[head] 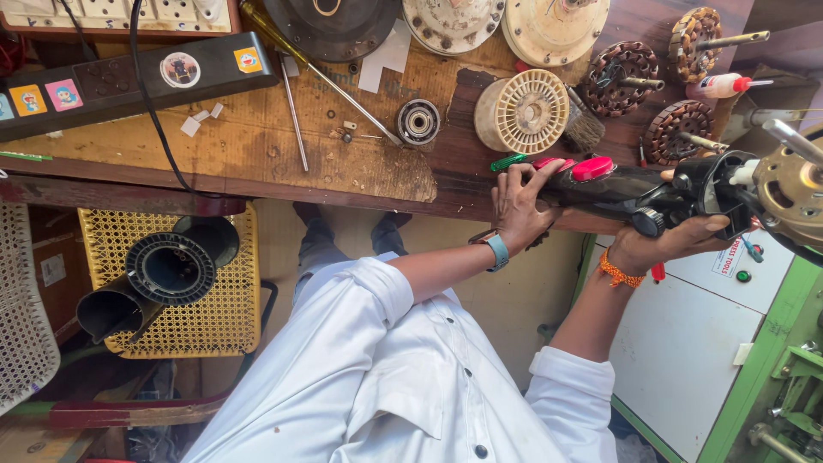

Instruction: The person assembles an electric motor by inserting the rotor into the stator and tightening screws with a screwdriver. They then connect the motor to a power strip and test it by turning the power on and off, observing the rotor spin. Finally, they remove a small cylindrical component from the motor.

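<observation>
Both hands clamp the motor: left hand [677, 244] grips its black housing [711, 184], right hand [519, 206] the red-handled tool [591, 169]; spare windings [621, 77] wait on the tabletop [257, 137].

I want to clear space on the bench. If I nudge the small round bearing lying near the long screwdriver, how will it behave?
The bearing looks like solid metal, so probably heavy for its size and stiff. It lies flat on the rough wooden bench, so a nudge would likely slide it rather than roll it. Tipped on edge, its round shape could roll toward the screwdriver.
</observation>
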The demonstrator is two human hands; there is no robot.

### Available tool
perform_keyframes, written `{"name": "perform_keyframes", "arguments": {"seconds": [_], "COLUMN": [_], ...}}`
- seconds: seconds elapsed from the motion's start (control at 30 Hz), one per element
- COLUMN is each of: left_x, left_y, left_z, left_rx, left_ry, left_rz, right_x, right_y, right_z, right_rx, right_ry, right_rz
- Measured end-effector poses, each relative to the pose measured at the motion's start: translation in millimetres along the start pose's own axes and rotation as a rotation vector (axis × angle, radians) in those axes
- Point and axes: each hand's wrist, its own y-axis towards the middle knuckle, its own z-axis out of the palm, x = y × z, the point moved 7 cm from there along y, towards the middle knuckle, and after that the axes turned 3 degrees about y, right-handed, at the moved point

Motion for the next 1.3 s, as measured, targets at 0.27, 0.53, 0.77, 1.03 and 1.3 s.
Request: {"name": "perform_keyframes", "arguments": {"seconds": [0.27,0.53,0.77,1.03,1.3], "left_x": [1.8,7.8,21.7,39.8,52.7], "left_y": [8.4,8.6,2.8,3.0,2.6], "left_z": [-0.6,4.1,10.2,16.8,30.6], "left_rx": [0.027,0.068,0.015,0.014,0.047], "left_ry": [0.084,0.097,0.03,0.012,-0.013], "left_rz": [0.036,0.063,0.01,-0.031,-0.057], "right_x": [-13.7,-20.1,-2.8,0.6,-2.1], "right_y": [1.9,5.6,-3.9,4.3,5.1], "right_z": [-20.1,-29.0,-6.3,-2.9,-9.4], "right_rx": [0.024,0.012,0.141,0.155,0.131], "right_ry": [0.072,0.092,0.002,-0.058,-0.029], "right_rz": [0.031,0.042,-0.002,-0.037,0.044]}}
